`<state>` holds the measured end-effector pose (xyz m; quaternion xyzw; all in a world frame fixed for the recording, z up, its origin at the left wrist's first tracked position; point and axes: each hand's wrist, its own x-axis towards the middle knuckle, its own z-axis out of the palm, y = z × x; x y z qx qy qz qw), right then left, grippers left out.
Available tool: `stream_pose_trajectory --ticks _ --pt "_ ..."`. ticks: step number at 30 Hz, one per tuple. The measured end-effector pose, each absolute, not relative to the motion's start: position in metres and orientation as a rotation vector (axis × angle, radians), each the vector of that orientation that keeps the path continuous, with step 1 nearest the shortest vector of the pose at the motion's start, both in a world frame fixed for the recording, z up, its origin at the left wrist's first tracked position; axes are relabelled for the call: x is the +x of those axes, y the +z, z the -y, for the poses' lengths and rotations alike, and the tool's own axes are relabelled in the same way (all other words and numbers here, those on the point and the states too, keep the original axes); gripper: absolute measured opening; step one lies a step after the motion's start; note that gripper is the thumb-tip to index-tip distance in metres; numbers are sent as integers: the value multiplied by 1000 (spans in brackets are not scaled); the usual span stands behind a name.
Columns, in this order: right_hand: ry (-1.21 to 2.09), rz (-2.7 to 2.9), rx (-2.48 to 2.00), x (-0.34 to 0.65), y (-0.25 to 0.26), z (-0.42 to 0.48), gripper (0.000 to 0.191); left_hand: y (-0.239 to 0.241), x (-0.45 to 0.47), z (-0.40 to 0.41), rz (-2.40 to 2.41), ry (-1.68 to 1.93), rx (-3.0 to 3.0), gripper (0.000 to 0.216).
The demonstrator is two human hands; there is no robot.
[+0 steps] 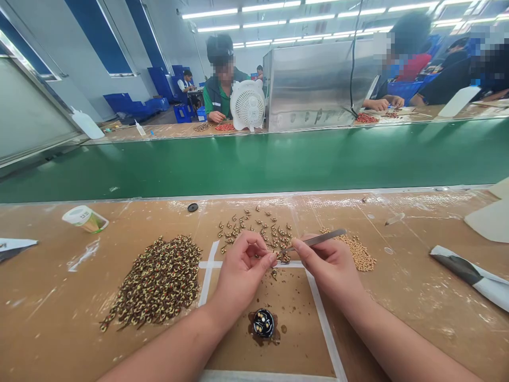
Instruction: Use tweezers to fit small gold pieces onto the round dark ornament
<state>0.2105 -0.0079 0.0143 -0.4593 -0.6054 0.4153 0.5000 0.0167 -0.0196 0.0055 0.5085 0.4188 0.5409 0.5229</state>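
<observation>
Close together over the taped area, my two hands meet above the table. My left hand is closed in a pinch; whatever sits between thumb and fingertips is too small to make out. In my right hand is a pair of metal tweezers, tips pointing toward the left fingertips. Small dark and pale curled pieces lie spread out just beyond the hands. Nearer to me stands a small black round dish of dark liquid with several pale beads in it, stains around it.
A large heap of dark and pale curled pieces lies left, a pile of tan beads right. Also here are a plastic cup, a black cap and white tape. Beyond a green belt, people work near a fan.
</observation>
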Motion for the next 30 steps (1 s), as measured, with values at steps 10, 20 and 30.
stream_pose_trajectory --ticks 10,20,30 --pt "988 1444 -1119 210 14 6 45 4 14 16 -972 1285 1261 21" --pt "1025 1509 -1077 214 13 3 44 4 13 17 -954 1319 1246 35" --pt "999 1607 -1021 216 19 1 47 2 12 17 -903 1275 1183 42"
